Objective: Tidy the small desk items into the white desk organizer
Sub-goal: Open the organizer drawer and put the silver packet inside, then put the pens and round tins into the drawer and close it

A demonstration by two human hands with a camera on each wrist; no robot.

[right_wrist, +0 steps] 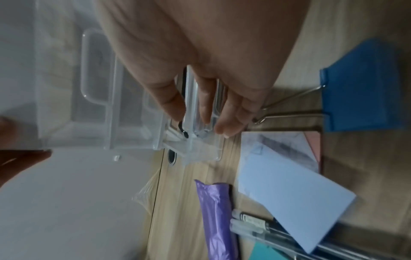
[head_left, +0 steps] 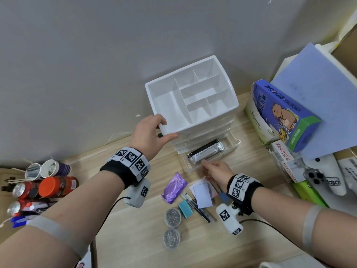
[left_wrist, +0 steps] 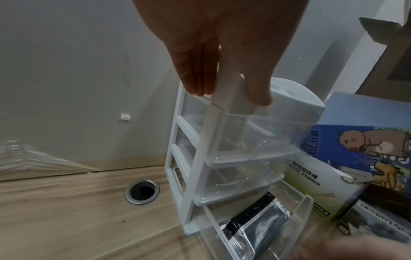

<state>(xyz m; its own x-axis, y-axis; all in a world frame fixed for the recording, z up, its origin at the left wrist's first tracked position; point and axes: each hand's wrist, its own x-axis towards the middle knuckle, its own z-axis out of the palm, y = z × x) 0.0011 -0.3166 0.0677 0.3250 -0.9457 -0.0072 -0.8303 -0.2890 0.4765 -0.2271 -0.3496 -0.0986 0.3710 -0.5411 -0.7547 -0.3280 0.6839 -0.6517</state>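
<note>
The white desk organizer [head_left: 228, 111] stands against the wall with open top compartments and clear drawers below. My left hand [head_left: 167, 128] grips its front left top corner, thumb in front and fingers on the side [left_wrist: 229, 95]. The bottom drawer [head_left: 231, 146] is pulled out and holds a silver and black packet [head_left: 205, 151]. My right hand [head_left: 205, 163] pinches the drawer's clear front wall [right_wrist: 189, 98] between thumb and fingers. On the desk lie a purple bag roll [head_left: 174, 187], pale blue sticky notes [head_left: 202, 194], pens [head_left: 195, 205], a teal clip [head_left: 185, 208] and two round tins [head_left: 173, 217].
A blue binder clip [right_wrist: 360, 86] lies under my right wrist. Cups, cans and an orange-lidded jar [head_left: 52, 187] crowd the left edge. Boxes, a blue carton [head_left: 286, 115] and a phone [head_left: 314, 177] fill the right side. A cable hole [left_wrist: 142, 192] sits left of the organizer.
</note>
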